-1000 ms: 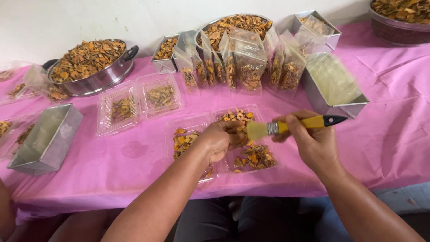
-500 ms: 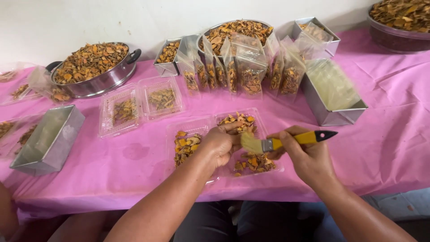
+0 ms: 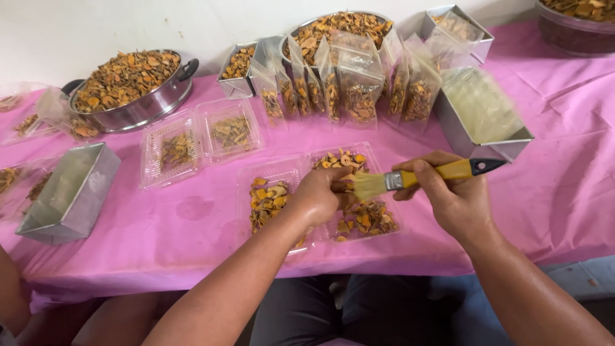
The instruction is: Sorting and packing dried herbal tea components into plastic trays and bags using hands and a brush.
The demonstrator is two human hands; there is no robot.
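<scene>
Over the open clear clamshell tray (image 3: 282,176) at the near edge of the pink-covered bench (image 3: 551,192), I see my right hand (image 3: 448,195) closed around the yellow-handled brush (image 3: 410,178), which has dropped lower and swung leftward over the last second, so its pale bristles now nearly touch my left hand (image 3: 320,195). That left hand is curled shut, seemingly on a dried orange slice, though I cannot make out the piece itself, and it has barely shifted above the dried slices (image 3: 365,218) heaped in the tray. I judge the brushing of that piece is just beginning.
</scene>
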